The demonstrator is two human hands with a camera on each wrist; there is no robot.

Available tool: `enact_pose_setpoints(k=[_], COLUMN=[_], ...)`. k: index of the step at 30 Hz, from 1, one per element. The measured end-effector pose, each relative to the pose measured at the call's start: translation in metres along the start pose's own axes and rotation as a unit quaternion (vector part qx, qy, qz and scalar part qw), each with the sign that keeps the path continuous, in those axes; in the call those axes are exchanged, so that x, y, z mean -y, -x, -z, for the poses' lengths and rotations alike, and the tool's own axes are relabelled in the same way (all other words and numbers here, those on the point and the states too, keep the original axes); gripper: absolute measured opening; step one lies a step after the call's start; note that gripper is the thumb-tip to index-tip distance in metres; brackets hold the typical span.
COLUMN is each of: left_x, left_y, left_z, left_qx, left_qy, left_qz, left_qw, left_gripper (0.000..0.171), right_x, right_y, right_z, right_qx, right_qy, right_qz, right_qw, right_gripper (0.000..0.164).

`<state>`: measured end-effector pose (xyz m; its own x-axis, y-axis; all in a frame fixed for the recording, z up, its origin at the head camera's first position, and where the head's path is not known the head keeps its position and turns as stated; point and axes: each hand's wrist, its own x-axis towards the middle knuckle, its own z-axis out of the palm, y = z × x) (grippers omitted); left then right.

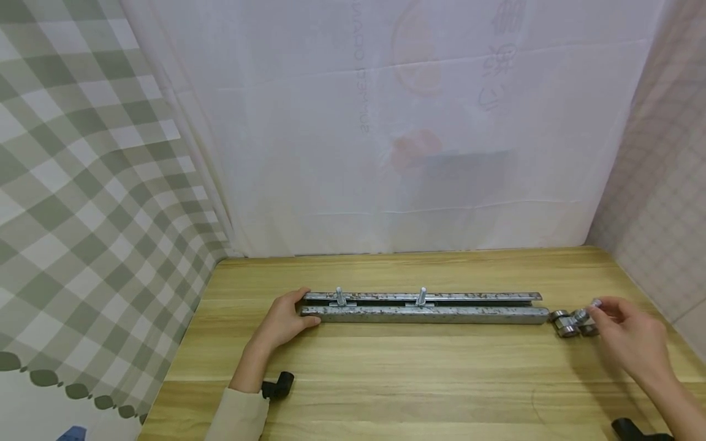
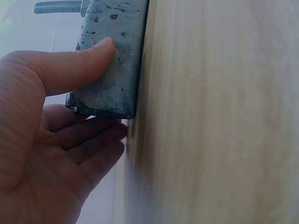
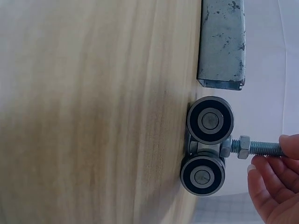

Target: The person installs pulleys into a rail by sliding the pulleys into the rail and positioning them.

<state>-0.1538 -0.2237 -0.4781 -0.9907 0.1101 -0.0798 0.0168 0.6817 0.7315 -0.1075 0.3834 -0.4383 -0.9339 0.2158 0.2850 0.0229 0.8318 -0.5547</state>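
Note:
A worn steel channel track (image 1: 425, 315) lies across the table, its slot facing up. Two threaded bolts, a left one (image 1: 340, 297) and a middle one (image 1: 421, 297), stand upright out of the slot. My left hand (image 1: 284, 318) grips the track's left end, thumb along the near wall and the other fingers round the far side and end. Beyond the right end, my right hand (image 1: 634, 337) pinches the threaded stem of a roller trolley (image 3: 208, 148). The trolley's wheels are close to the tabletop, and a small gap separates it from the track's open end in the right wrist view.
The wood-grain table (image 1: 419, 380) ends at a white sheet (image 1: 386, 122) hung behind it. Checked cloth (image 1: 83, 153) hangs on the left. Black wrist-camera mounts (image 1: 278, 386) sit by both wrists.

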Motion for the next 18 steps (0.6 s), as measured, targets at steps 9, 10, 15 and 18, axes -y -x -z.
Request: enact_pose_setpoints(k=[9,10,15,18], left_x=[0.0,0.0,0.001,0.001], left_y=[-0.001,-0.001,-0.002,-0.002], left_z=[0.0,0.0,0.0,0.0], left_qx=[0.003,0.003,-0.001,-0.001], left_qy=[0.001,0.001,0.002,0.001], left_qz=[0.001,0.001,-0.002,-0.005], left_qw=[1.0,1.0,1.0,1.0], left_gripper=[0.08,0.08,0.08,0.079], right_x=[-0.004,-0.004,-0.001,0.0], right_y=[-0.009,-0.01,-0.016,-0.018], right_z=[-0.007,-0.007,-0.01,-0.011], right_qx=[-0.014,-0.019,-0.034,-0.034], right_qy=[0.005,0.002,-0.004,-0.006], right_qz=[0.002,0.007,0.023,0.024], right_qw=[1.0,1.0,0.999,0.999], right_gripper=[0.032,0.031,0.026,0.025])
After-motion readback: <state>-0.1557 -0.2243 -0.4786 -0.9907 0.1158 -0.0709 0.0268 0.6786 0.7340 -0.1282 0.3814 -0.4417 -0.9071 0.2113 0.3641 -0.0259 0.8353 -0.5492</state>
